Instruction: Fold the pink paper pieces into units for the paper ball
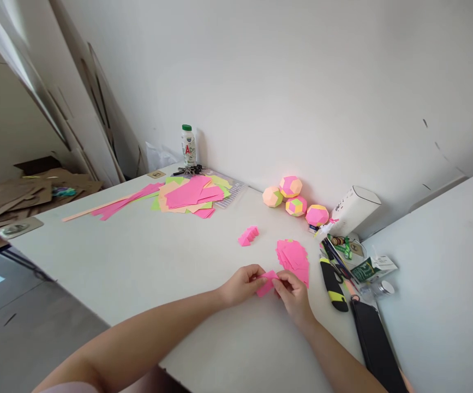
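Note:
Both of my hands pinch one small pink paper piece [265, 286] just above the white table [138, 262]. My left hand [242, 284] grips its left edge with curled fingers. My right hand [292, 292] holds its right edge between thumb and fingers. Just beyond my right hand lies a stack of pink folded paper pieces [293, 257]. A small folded pink unit [248, 236] sits farther back on the table.
A pile of pink, green and orange paper sheets [191, 195] and paper strips [113, 204] lie at the back left, by a small bottle [188, 145]. Several paper balls [290, 199] rest against the wall. A white box [354, 210], cutter [333, 284], pens and black phone [377, 346] crowd the right.

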A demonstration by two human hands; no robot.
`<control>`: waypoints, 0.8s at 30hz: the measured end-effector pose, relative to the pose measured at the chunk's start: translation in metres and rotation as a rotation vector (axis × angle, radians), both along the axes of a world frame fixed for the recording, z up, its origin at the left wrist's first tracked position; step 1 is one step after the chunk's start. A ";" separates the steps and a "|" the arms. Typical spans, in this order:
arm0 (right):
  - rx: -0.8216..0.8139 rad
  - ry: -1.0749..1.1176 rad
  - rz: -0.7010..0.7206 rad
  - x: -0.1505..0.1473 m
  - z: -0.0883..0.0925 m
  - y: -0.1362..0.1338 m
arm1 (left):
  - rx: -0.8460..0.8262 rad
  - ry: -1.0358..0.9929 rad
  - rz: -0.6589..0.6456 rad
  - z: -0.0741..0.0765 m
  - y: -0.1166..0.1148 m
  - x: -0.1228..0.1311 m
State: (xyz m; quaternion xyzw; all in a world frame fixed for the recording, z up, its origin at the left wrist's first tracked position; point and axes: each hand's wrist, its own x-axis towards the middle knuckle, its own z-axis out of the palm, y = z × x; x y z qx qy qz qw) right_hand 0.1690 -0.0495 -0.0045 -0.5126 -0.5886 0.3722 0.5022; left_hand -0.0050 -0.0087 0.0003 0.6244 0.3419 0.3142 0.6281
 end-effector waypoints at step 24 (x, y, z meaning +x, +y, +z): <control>0.318 -0.288 0.088 -0.007 0.011 -0.006 | -0.152 0.024 -0.223 0.018 0.002 -0.007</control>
